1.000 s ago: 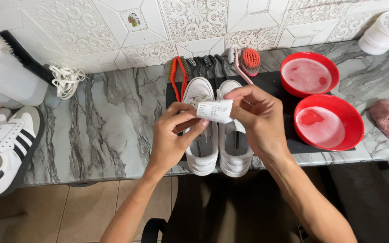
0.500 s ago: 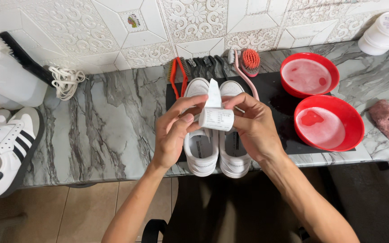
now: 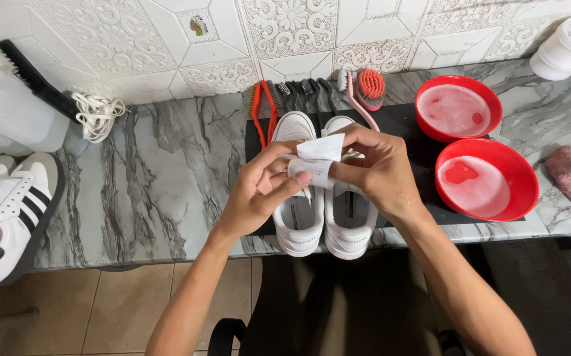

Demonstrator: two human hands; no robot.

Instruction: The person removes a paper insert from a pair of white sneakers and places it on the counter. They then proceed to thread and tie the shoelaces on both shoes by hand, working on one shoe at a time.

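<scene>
I see my left hand (image 3: pixel 259 191) and right hand (image 3: pixel 374 168) together pinching a small folded white paper (image 3: pixel 318 159) above smooth white shoes (image 3: pixel 321 198) on the veined marble counter (image 3: pixel 160 191), embossed tiles (image 3: pixel 285 26) behind.

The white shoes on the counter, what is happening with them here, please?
A person holds a small folded white paper in both hands, left hand and right hand, above a pair of white shoes. The shoes stand side by side on a black mat on the marble counter. Brushes lie behind them, and two red bowls with pale liquid stand to the right.
</scene>
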